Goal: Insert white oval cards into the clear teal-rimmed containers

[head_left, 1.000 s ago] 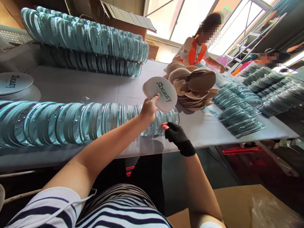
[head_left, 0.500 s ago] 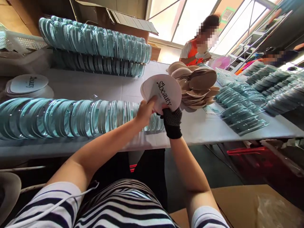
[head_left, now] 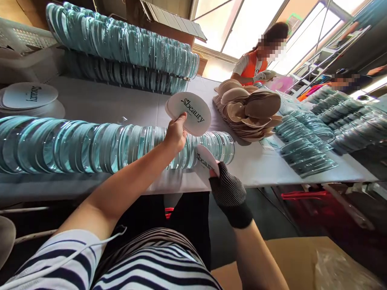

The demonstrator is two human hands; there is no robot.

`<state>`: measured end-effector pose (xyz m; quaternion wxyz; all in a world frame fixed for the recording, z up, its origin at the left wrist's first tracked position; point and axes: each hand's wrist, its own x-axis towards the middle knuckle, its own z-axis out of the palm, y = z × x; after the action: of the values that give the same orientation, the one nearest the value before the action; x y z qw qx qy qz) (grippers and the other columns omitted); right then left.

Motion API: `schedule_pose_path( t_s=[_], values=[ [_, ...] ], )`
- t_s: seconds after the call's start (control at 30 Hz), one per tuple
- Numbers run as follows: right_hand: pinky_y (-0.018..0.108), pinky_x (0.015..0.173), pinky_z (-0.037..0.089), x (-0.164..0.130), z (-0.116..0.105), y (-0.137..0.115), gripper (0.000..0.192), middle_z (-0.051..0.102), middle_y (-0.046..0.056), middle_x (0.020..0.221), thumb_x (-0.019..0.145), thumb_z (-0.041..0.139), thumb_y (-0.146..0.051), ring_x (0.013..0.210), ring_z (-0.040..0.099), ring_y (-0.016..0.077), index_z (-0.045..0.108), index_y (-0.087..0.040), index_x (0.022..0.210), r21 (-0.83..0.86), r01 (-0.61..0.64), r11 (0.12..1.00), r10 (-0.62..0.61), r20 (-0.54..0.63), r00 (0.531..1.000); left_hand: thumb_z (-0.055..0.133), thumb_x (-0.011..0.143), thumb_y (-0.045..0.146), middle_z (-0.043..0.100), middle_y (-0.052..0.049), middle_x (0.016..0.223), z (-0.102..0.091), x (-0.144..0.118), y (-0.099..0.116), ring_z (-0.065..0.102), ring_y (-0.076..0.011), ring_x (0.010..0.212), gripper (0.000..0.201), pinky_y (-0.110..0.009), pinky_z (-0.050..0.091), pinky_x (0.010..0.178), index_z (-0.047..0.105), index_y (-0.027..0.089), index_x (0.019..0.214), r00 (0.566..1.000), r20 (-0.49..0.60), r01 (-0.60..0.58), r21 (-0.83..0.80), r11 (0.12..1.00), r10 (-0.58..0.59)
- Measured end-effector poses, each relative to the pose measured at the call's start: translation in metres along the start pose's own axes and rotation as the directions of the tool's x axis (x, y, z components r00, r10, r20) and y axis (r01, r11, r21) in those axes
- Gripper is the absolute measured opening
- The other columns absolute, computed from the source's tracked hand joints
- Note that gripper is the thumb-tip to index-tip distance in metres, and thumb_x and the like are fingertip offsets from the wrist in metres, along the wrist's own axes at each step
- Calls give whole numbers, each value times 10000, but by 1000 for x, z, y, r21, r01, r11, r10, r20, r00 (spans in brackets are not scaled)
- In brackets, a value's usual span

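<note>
My left hand [head_left: 176, 133] pinches a small stack of white oval cards [head_left: 195, 110] printed "Sbeauty", holding it above the table. In the black fingerless glove, my right hand [head_left: 228, 187] grips a single oval card [head_left: 204, 156], tilted and with the same print. That card is at the front side of a long row of clear, bluish round plastic cases [head_left: 87, 145] standing on edge; whether it touches them I cannot tell. Several more printed cards [head_left: 28, 96] lie piled at the table's left.
Behind, clear cases [head_left: 127, 48] are stacked in long rows. A heap of brown oval pieces [head_left: 261, 105] sits right of centre, with more clear cases [head_left: 308, 147] beyond it. A person in an orange vest [head_left: 256, 66] works across the table [head_left: 250, 171]. An open cardboard box [head_left: 296, 257] stands below right.
My hands have come apart. The right one has moved down toward me with one card from the stack, while the left has shifted slightly left with the others.
</note>
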<state>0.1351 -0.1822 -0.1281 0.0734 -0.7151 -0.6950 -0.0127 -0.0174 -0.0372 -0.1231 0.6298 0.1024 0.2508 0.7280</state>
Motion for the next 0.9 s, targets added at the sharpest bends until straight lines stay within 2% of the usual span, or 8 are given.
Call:
schedule_pose_path(
  t_s=[0.1, 0.17, 0.23, 0.37, 0.53, 0.6, 0.7, 0.9],
  values=[
    [250, 512, 242, 32, 14, -18, 352, 690, 66, 776, 940, 423, -328, 606, 616, 191, 526, -193, 1248, -25, 61, 998, -61, 29, 998, 665, 821, 142, 708, -27, 1105, 0, -2, 1, 607, -169, 1146, 325, -320, 451, 1038, 633, 226, 1133, 999, -40, 11, 0, 1000, -11],
    [246, 519, 220, 41, 21, -22, 352, 686, 51, 774, 945, 442, -390, 607, 608, 177, 528, -186, 1219, -12, 86, 996, -86, -6, 996, 665, 823, 132, 707, -26, 1114, 1, -2, 2, 616, -168, 1135, 330, -331, 451, 1040, 632, 221, 1139, 998, -58, 15, -22, 1000, -16],
    [244, 525, 215, 39, 29, -19, 345, 682, 43, 777, 943, 454, -426, 601, 594, 159, 550, -178, 1161, 11, 49, 999, -48, -87, 995, 674, 818, 131, 706, -30, 1123, 2, -1, 3, 622, -175, 1129, 337, -351, 453, 1040, 632, 215, 1142, 997, -67, 25, -47, 999, -28],
    [239, 546, 240, 28, 44, -10, 276, 678, 51, 799, 962, 408, -337, 599, 567, 124, 606, -150, 1002, 103, -32, 994, 58, -251, 966, 684, 813, 139, 710, -40, 1117, 1, 1, 1, 626, -184, 1125, 305, -365, 456, 1039, 646, 203, 1109, 998, -62, 31, -40, 999, -33],
    [242, 545, 235, 39, 56, -15, 310, 659, 44, 722, 975, 385, -338, 589, 556, 124, 622, -142, 1011, 111, -3, 994, 38, -314, 949, 650, 835, 132, 721, -14, 1060, -1, 1, 0, 634, -166, 1101, 251, -340, 467, 1026, 646, 210, 1074, 999, -40, 6, -5, 1000, -6],
    [249, 542, 233, 44, 56, -18, 314, 658, 53, 725, 979, 374, -326, 579, 548, 123, 621, -133, 1001, 54, 12, 998, 4, -297, 955, 660, 828, 137, 721, -13, 1057, -1, -1, 1, 632, -167, 1103, 242, -338, 467, 1024, 647, 210, 1058, 999, -43, 15, 9, 1000, -14],
    [256, 549, 246, 46, 49, -19, 299, 662, 60, 723, 974, 377, -307, 587, 557, 135, 622, -139, 1008, -28, 64, 998, -68, -201, 977, 675, 815, 143, 715, -19, 1083, -1, -3, 2, 619, -181, 1127, 233, -351, 464, 1028, 649, 208, 1036, 998, -53, 25, 21, 999, -24],
    [248, 620, 326, 55, 23, -10, 213, 688, 65, 824, 924, 406, -232, 738, 625, 166, 606, -161, 908, 40, 251, 967, -252, 14, 968, 659, 824, 143, 711, -19, 1091, -1, -4, 2, 611, -182, 1142, 236, -348, 462, 1030, 649, 211, 1050, 999, -40, 9, 10, 1000, -8]
  ],
)
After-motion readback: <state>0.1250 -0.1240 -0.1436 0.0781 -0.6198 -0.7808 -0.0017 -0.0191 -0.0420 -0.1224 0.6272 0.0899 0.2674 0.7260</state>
